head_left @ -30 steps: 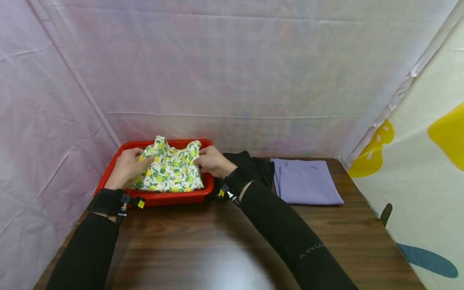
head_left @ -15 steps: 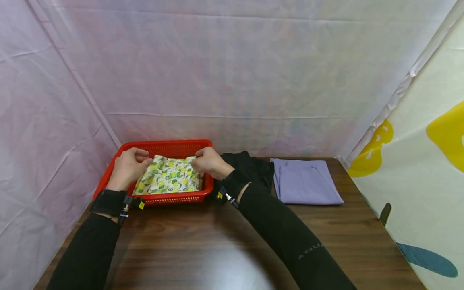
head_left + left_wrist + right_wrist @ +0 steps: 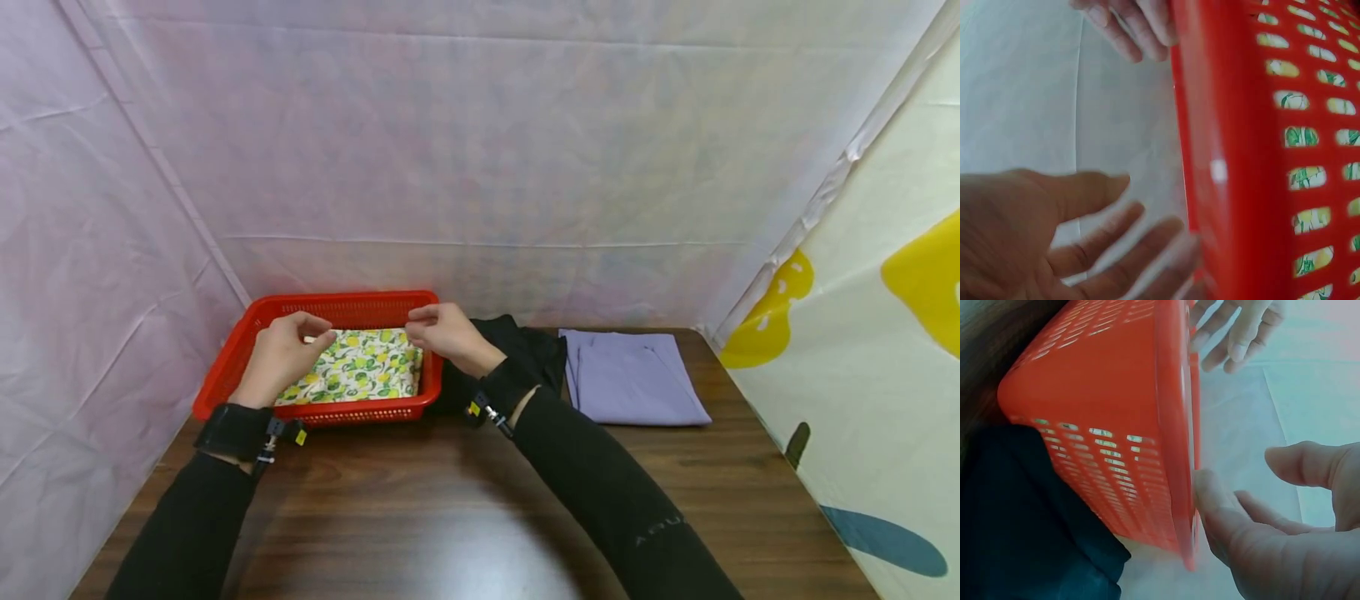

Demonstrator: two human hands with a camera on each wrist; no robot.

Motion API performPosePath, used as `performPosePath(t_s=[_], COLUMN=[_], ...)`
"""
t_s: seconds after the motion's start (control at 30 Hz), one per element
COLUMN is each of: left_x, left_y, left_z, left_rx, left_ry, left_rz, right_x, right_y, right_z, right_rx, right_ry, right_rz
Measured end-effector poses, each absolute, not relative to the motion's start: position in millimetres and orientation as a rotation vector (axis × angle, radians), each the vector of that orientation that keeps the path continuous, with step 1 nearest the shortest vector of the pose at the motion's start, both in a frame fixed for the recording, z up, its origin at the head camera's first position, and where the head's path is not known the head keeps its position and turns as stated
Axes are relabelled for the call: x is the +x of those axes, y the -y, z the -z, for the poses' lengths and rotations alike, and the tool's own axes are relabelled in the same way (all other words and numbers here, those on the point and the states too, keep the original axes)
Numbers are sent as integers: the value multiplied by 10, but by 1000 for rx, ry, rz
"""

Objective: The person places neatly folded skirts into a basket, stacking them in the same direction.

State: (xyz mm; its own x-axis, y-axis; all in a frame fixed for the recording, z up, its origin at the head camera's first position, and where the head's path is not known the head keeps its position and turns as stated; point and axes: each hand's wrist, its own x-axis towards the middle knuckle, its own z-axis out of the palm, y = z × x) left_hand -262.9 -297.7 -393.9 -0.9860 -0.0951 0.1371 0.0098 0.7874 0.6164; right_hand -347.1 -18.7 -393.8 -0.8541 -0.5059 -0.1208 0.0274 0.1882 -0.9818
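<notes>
A white cloth with a lemon print (image 3: pixel 367 362) lies folded in the red plastic basket (image 3: pixel 352 410), and its print shows through the slots in the left wrist view. Over the basket's left side hovers my left hand (image 3: pixel 283 354), thumb and fingers apart, holding nothing. My right hand (image 3: pixel 453 337) is above the basket's right rim, also holding nothing; in the right wrist view its thumb stands apart from loosely bent fingers. Both hands look raised off the cloth.
Right of the basket lies a crumpled black cloth (image 3: pixel 517 350), partly behind my right wrist. Beside that is a folded lavender cloth (image 3: pixel 633 377). All stand on a brown wooden table (image 3: pixel 420 500) against a pale fabric wall (image 3: pixel 480 150).
Both hands let go of the lemon-print cloth, which dropped from a raised edge to lying flat in the basket. The hands then shifted slightly up and to the right.
</notes>
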Motion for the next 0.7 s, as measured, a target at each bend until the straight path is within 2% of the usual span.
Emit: performPosePath(t_s=[0.7], left_x=[-2556], left_y=[2335], left_z=[4057], left_rx=[-218], left_ry=[2739], left_rz=[910], right_x=[-3451], right_y=[-451], right_z=[4083], right_rx=[-640], right_ry=[-2406], right_rz=[1566])
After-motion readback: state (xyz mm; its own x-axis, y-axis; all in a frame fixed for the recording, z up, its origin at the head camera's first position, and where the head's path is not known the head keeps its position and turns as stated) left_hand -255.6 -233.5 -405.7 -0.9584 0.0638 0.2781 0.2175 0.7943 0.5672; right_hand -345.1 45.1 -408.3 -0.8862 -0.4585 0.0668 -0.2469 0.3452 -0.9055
